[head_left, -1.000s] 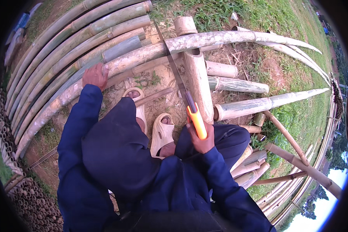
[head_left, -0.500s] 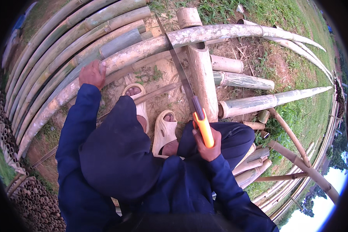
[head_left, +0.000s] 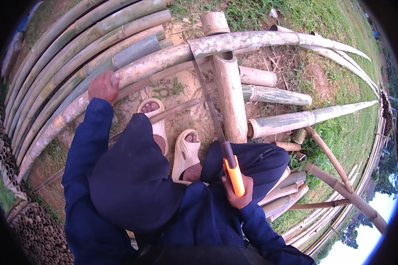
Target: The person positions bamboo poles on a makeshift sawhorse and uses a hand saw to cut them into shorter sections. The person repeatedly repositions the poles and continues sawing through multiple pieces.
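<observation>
A long, mottled bamboo pole stretches across in front of me, curved by the lens. My left hand grips it left of my feet. In my right hand is a hand saw, held by its orange handle above my bent right leg. The saw's long, thin blade points away from me, and its far part crosses the pole. Just right of that crossing, the pole lies over a thick bamboo log. How deep the blade sits is too small to tell.
Several long bamboo poles lie side by side at the left. Cut bamboo lengths lie right of the log. Stacked bamboo ends fill the lower left. My sandalled feet stand on bare soil near a bamboo strip.
The saw and my right hand have moved back toward me, drawing the blade along the pole. My left hand stays at the same place on the pole.
</observation>
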Action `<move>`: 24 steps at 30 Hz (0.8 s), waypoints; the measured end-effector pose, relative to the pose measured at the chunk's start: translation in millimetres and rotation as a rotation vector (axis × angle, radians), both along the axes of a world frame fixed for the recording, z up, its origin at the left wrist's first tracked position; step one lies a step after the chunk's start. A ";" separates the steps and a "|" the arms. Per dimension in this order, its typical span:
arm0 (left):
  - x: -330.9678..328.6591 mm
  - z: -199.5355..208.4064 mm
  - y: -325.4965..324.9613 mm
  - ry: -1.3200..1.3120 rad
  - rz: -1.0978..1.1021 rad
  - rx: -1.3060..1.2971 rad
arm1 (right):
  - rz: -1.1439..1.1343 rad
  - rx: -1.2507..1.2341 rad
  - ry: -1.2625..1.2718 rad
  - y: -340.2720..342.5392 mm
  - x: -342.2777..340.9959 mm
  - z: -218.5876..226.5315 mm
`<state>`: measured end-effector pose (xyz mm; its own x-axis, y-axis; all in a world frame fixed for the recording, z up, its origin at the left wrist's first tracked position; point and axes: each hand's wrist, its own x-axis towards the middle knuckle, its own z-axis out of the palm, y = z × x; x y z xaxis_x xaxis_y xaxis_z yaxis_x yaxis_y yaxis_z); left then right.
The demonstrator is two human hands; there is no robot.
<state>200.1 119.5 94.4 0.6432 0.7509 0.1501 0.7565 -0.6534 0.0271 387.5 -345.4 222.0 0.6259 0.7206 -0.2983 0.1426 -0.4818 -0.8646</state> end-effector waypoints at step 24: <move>3.8 -7.0 9.1 0.050 0.006 -0.023 | -0.009 0.072 -0.003 120.2 41.9 -57.1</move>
